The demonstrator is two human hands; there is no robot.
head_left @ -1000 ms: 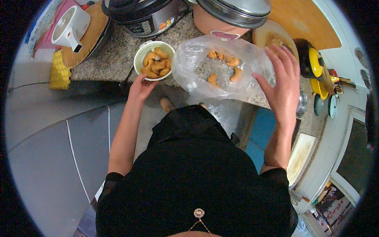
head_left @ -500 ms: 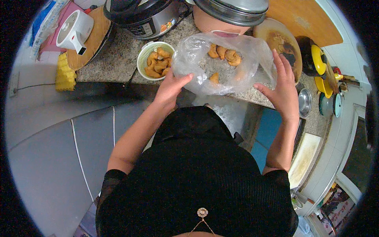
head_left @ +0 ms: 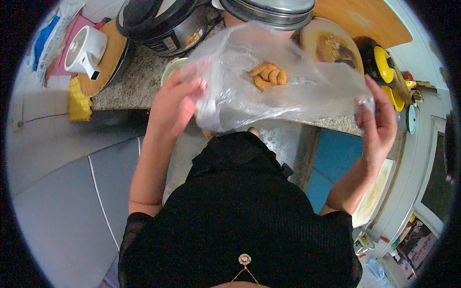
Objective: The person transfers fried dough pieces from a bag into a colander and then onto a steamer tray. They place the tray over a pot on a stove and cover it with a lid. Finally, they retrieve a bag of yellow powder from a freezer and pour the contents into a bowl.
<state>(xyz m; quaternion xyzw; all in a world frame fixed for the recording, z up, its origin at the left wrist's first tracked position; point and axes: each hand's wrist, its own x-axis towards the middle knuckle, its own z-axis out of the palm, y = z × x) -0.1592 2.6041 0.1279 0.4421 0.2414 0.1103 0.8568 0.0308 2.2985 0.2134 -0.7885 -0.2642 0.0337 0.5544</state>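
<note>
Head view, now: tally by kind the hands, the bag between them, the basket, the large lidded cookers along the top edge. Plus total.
Hands: 2 (left hand, right hand)
Clear bag: 1
Basket, mostly hidden: 1
Large lidded cookers: 2 (black-silver cooker, steel-lidded cooker)
Total: 6

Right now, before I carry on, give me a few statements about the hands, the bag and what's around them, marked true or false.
1. The right hand grips one end of the clear plastic bag. True.
2. The brown pieces lie outside the bag. False: they sit bunched inside it.
3. The left hand partly hides the green basket. True.
4. The yellow lid is at the picture's left. False: it is at the right.
</note>
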